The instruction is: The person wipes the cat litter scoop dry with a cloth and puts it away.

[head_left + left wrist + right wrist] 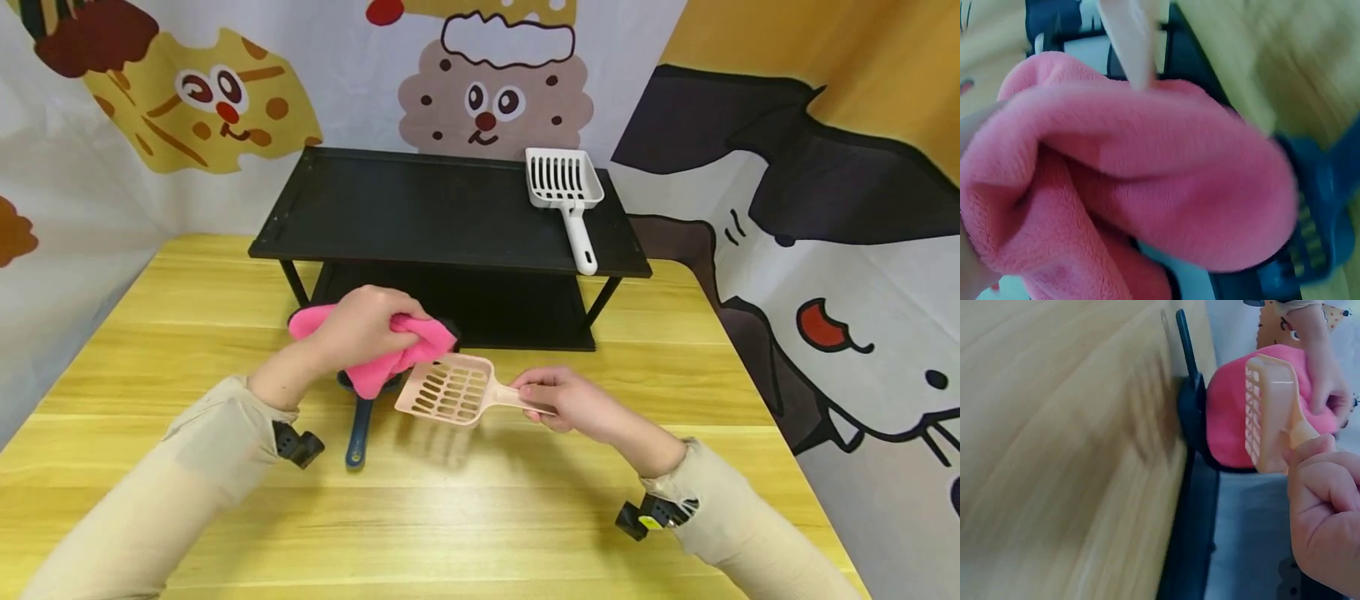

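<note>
Fingers of the right hand (pixel 566 404) grip the peach scoop (pixel 495 395) in front of the black rack (pixel 420 208), long axis roughly along the rack's front, head toward the pink cloth (pixel 378 367) gripped by the left hand (pixel 363 323), contact unconfirmed.

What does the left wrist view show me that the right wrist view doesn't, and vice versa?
Only left wrist: the slots in the dark blue scoop.
Only right wrist: the right hand gripping the peach scoop, with that scoop's grid of holes showing.
Both: the pink cloth, part of the dark blue scoop and the wooden tabletop.
</note>
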The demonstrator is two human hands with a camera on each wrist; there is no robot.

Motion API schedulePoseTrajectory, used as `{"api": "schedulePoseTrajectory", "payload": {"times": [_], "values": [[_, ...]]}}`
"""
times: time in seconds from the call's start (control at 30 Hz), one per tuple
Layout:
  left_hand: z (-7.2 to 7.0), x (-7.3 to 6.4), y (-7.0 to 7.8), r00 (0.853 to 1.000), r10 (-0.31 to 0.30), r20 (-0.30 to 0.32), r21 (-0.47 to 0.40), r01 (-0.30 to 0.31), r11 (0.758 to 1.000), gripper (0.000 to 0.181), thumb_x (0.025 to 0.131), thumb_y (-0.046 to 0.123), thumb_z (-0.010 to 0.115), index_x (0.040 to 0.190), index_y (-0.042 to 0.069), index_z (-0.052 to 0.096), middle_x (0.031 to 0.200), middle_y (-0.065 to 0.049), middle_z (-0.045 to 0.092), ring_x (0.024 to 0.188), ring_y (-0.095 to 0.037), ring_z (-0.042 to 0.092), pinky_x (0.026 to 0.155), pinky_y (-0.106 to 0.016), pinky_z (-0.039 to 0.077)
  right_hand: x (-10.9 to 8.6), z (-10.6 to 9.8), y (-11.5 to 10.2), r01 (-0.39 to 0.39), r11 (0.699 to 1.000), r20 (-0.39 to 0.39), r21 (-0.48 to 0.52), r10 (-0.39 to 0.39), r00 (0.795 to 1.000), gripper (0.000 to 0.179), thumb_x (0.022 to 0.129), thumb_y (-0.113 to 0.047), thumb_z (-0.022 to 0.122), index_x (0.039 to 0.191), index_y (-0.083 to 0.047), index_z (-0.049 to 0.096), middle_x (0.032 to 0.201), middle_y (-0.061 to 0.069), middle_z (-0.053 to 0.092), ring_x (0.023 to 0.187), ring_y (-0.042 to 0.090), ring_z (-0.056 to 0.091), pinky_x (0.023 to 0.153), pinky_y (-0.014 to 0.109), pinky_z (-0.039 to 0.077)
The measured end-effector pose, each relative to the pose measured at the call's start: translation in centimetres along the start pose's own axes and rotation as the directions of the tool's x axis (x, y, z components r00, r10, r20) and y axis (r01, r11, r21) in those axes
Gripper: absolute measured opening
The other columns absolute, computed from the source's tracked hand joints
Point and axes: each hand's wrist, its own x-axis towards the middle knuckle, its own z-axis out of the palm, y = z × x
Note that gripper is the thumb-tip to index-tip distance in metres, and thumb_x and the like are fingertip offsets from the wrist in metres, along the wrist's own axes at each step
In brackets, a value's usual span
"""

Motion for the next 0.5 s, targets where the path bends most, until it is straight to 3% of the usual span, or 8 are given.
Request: {"api": "schedulePoseTrajectory", "payload": {"times": [0.1,0.2,0.3,0.5], "values": [[1.1,0.5,1.4,0.996,0.048,0.078,-0.064,-0.043,0.997,0.009,0.077,0.016,0.075,0.086,0.014,0.073,0.078,0.004,0.067,0.064,-0.009,0.05,0.06,-0.024,0.041,0.6,0.5,-0.1,-0.004,0.999,0.013,-0.036,0.005,1.0,0.026,0.099,-0.011,0.04,0.111,0.008,0.052,0.065,0.001,0.048,0.042,0.007,0.027,0.042,0.018,0.022],[2.4,0.9,2.5,0.985,0.088,0.147,-0.066,-0.079,0.995,0.007,0.078,0.019,0.074,0.082,0.015,0.071,0.073,0.006,0.063,0.061,-0.006,0.045,0.057,-0.02,0.037,1.0,1.0,-0.2,0.027,0.996,0.011,-0.081,-0.026,1.0,0.025,0.099,-0.011,0.04,0.11,0.007,0.054,0.066,0.001,0.048,0.044,0.007,0.029,0.043,0.018,0.023],[3.1,1.1,3.2,0.984,0.064,0.169,-0.044,-0.057,0.997,0.008,0.077,0.019,0.075,0.076,0.015,0.068,0.067,0.006,0.058,0.058,-0.007,0.043,0.054,-0.02,0.036,1.1,1.3,-0.2,0.069,0.989,-0.005,-0.131,-0.07,0.998,0.025,0.099,-0.009,0.041,0.108,0.008,0.056,0.065,0.001,0.048,0.045,0.007,0.031,0.043,0.017,0.025],[2.9,1.3,3.3,0.987,-0.002,0.159,0.029,-0.003,1.0,0.014,0.077,0.017,0.076,0.07,0.015,0.063,0.063,0.005,0.054,0.057,-0.01,0.046,0.054,-0.022,0.038,0.9,1.5,-0.4,0.132,0.972,-0.062,-0.196,-0.146,0.987,0.023,0.098,-0.005,0.044,0.106,0.009,0.058,0.064,0.001,0.05,0.044,0.007,0.031,0.042,0.017,0.024]]}}
